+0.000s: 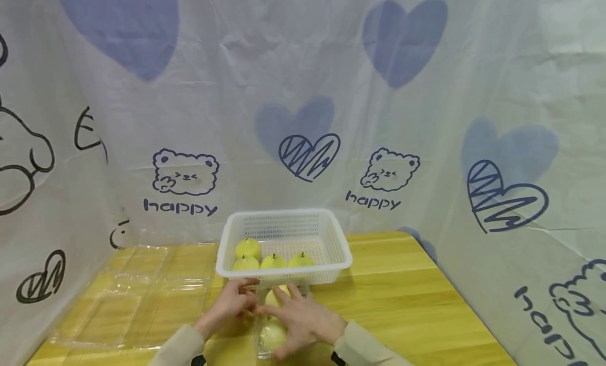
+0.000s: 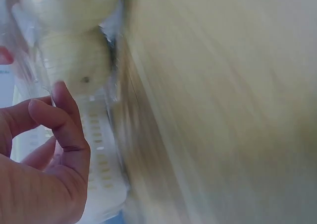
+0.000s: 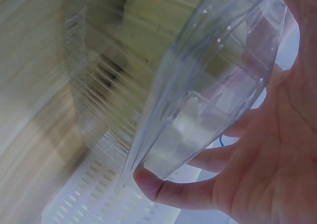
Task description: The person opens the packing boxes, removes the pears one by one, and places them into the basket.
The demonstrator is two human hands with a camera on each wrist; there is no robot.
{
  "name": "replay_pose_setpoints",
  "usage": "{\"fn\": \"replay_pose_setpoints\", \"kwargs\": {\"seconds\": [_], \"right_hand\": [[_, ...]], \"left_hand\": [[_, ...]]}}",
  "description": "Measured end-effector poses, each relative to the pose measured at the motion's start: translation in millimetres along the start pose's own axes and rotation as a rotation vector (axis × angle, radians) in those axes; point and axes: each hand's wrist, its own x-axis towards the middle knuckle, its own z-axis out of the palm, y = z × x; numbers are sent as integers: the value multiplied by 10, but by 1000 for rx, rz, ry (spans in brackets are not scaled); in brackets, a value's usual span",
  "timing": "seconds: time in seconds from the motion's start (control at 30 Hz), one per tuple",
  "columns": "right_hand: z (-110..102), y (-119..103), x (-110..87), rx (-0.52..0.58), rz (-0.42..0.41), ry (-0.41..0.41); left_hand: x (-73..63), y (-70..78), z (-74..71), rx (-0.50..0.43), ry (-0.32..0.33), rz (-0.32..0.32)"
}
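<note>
A clear plastic clamshell box (image 1: 260, 341) stands in front of me with yellow pears inside, one pear (image 1: 273, 335) at its near end. My left hand (image 1: 234, 302) is at the box's left side, its bent fingers pinching the plastic edge in the left wrist view. Spread across the top, my right hand (image 1: 307, 318) touches the lid with extended fingers. The right wrist view shows the lid (image 3: 171, 97) tilted over a pear (image 3: 148, 40), with one fingertip at the lid's corner. My right hand hides part of the box from above.
Behind the box stands a white perforated basket (image 1: 289, 274) holding several yellow pears (image 1: 247, 248). Clear plastic containers (image 1: 153, 297) lie across the table's left side. Printed sheeting (image 1: 265, 61) hangs along the back and sides of the wooden table (image 1: 402, 292).
</note>
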Motion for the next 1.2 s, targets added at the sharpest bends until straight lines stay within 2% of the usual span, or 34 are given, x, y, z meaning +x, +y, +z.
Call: {"fn": "replay_pose_setpoints", "kwargs": {"seconds": [0.1, 0.23, 0.47, 0.73, 0.97, 1.2], "right_hand": [[-1, 21, -2, 20, 6, -10], [-10, 21, 0, 17, -8, -14], [-3, 24, 8, 19, -26, -1], [9, 31, -21, 22, -17, -3], [27, 19, -12, 6, -20, 15], [37, 36, -15, 13, -11, 16]], "left_hand": [[22, -6, -3, -54, 2, -42], [5, -23, -41, -106, -26, -56], [-7, -15, -77, -140, -19, -109], [25, -57, -82, -151, -141, -94], [30, -64, -80, -139, -102, -99], [67, -56, -39, -140, -71, -78]]}}
